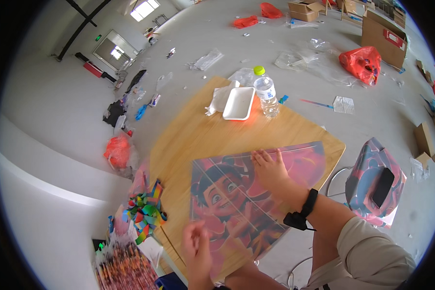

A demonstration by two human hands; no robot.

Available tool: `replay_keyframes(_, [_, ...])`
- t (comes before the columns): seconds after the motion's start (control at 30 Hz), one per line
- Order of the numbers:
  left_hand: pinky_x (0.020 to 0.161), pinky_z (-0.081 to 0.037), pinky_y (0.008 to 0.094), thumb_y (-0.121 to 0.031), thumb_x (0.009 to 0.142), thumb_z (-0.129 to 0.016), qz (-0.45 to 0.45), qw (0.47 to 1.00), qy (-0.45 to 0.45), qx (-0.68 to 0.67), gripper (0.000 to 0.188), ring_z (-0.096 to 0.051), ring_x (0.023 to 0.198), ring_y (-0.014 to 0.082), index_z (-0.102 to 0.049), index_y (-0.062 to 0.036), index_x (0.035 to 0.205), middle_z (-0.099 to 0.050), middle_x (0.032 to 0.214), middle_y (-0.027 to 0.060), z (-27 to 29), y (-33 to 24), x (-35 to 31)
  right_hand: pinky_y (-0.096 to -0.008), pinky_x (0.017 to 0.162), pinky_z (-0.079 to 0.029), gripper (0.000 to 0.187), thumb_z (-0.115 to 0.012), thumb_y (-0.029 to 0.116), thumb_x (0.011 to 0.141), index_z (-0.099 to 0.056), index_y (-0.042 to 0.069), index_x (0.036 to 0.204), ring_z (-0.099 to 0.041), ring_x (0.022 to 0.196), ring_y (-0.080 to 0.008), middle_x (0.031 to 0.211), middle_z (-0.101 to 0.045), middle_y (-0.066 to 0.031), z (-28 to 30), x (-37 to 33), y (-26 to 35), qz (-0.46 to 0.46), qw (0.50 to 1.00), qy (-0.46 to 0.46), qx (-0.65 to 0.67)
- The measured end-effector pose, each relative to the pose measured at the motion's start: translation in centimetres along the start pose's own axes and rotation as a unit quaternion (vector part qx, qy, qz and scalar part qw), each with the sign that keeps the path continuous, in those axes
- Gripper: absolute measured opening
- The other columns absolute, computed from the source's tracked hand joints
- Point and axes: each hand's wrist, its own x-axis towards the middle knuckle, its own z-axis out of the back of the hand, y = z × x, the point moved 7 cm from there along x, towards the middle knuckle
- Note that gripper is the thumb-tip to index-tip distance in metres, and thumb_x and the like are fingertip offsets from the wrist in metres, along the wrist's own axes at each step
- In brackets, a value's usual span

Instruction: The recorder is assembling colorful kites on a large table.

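Note:
A large glossy printed sheet [237,193] with a cartoon figure in pink, red and dark blue lies flat on the wooden table [179,140]. Pale straight crease lines cross it. My right hand [270,169] rests palm down on its upper part, fingers spread. At the sheet's lower left side, my left hand [196,244] is raised with its fingers curled together, and I see nothing in them. Whether it touches the sheet I cannot tell. A black band with a small dark device is on my right wrist.
Farther back on the table are a white tray [239,104], crumpled white wrapping [219,100] and a water bottle [268,96]. Colourful ribbons [147,212] lie at the left edge, above stacked prints [123,268]. Right, a black phone [383,187] rests on similar printed pieces. Bags and cartons litter the floor.

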Motion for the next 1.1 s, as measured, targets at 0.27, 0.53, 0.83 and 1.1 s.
replay_keyframes(0.27, [0.076, -0.047, 0.0238, -0.014, 0.104, -0.061, 0.063, 0.983, -0.167, 0.053, 0.019, -0.057, 0.084, 0.0094, -0.062, -0.0051, 0.120, -0.062, 0.095, -0.0005, 18.0, -1.2, -17.2, -0.0749, 0.113, -0.026, 0.057, -0.051, 0.022, 0.097, -0.046, 0.011, 0.152, -0.039, 0.147, -0.0232, 0.162, -0.038, -0.0052, -1.6, 0.3, 0.7, -0.023, 0.993, 0.059, -0.099])
replay_keyframes(0.53, [0.078, -0.047, 0.0276, -0.005, 0.098, -0.059, -0.030, 0.935, -0.311, 0.169, 0.018, -0.057, 0.087, 0.0131, -0.061, -0.0008, 0.116, -0.061, 0.095, 0.0040, 30.3, 7.9, -29.8, -0.0480, 0.108, -0.045, 0.054, -0.056, 0.010, 0.090, -0.052, 0.009, 0.144, -0.054, 0.134, -0.0339, 0.150, -0.052, -0.0125, 11.7, -3.4, 0.5, 0.005, 0.968, 0.023, 0.252])
replay_keyframes(0.83, [0.076, -0.053, 0.0347, -0.007, 0.093, -0.066, 0.048, 0.894, -0.350, 0.276, 0.024, -0.065, 0.091, 0.0243, -0.072, -0.0081, 0.117, -0.067, 0.110, 0.0105, 33.4, 19.0, -35.0, -0.0296, 0.078, -0.055, 0.029, -0.049, 0.003, 0.099, -0.069, 0.001, 0.119, -0.070, 0.091, -0.0156, 0.107, -0.074, -0.0072, 17.3, -24.3, 3.3, -0.099, 0.756, 0.239, 0.601])
replay_keyframes(1.1, [0.083, -0.053, 0.0359, -0.029, 0.096, -0.066, 0.107, 0.889, -0.293, 0.336, 0.028, -0.066, 0.097, 0.0285, -0.076, -0.0089, 0.113, -0.071, 0.111, 0.0147, 34.8, 23.5, -30.7, -0.0230, 0.070, -0.052, 0.024, -0.049, 0.002, 0.101, -0.070, 0.001, 0.113, -0.067, 0.081, -0.0099, 0.096, -0.073, -0.0049, 17.0, -32.7, 1.2, -0.135, 0.766, 0.196, 0.597])
